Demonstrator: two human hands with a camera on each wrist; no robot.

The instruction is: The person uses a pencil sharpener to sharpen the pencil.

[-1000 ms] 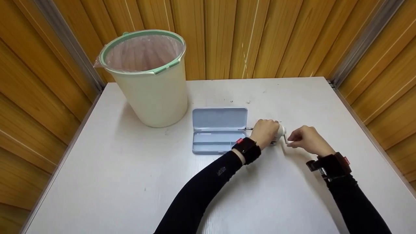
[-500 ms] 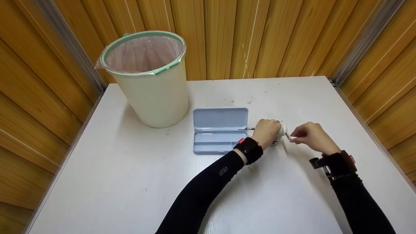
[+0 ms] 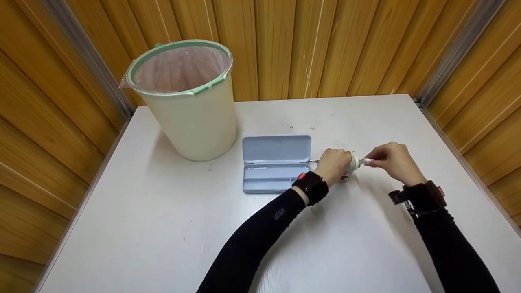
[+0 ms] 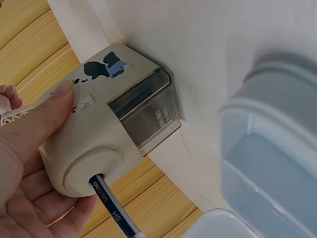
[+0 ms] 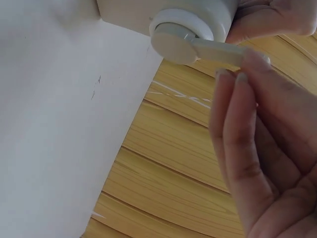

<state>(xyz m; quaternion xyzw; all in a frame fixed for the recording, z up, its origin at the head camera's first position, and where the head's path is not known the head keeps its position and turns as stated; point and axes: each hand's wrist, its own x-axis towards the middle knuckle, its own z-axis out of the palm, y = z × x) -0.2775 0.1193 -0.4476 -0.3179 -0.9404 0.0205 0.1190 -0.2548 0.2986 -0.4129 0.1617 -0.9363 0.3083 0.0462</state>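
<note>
A cream crank pencil sharpener (image 4: 94, 129) with small dark and blue pictures and a clear shavings drawer stands on the white table. My left hand (image 3: 334, 165) grips its body from above, the thumb lying along the decorated side in the left wrist view. A dark blue pencil (image 4: 113, 204) marked HB sticks out of the round front hole. On the opposite side, my right hand (image 3: 392, 162) pinches the end of the crank handle (image 5: 218, 51) between thumb and fingertips. From the head view, most of the sharpener is hidden behind my left hand.
Left of the sharpener lies a light blue pencil case (image 3: 276, 148) with its lid up and divided compartments showing. A cream bin (image 3: 199, 122) with a green rim and a pinkish liner stands at the back left. Wood-patterned walls (image 3: 281, 49) enclose the table.
My right hand has moved up and a little to the right, turning the crank handle from pointing downward to pointing sideways. The left hand keeps its grip on the sharpener.
</note>
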